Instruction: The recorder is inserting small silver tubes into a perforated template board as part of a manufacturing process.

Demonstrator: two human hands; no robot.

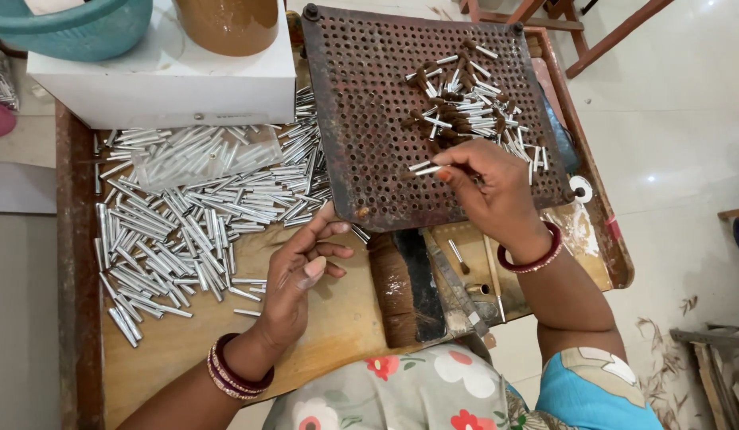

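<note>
Seen from above, the right hand point(489, 191) pinches a few thin silver tubes point(423, 168) in a closed grip over a rusty perforated plate point(361, 119), near a mixed heap of silver and brown tubes point(465, 99). The left hand point(302, 275) rests open on the wooden table point(345, 318), just right of a wide scatter of silver tubes point(178, 223). A white box point(162, 84) sits at the far left.

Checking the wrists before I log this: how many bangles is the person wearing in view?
3 that I can tell. One red bangle is on the right wrist by the perforated plate. Two dark bangles are stacked on the left wrist over the wooden table; a thin one may hide between them.
</note>
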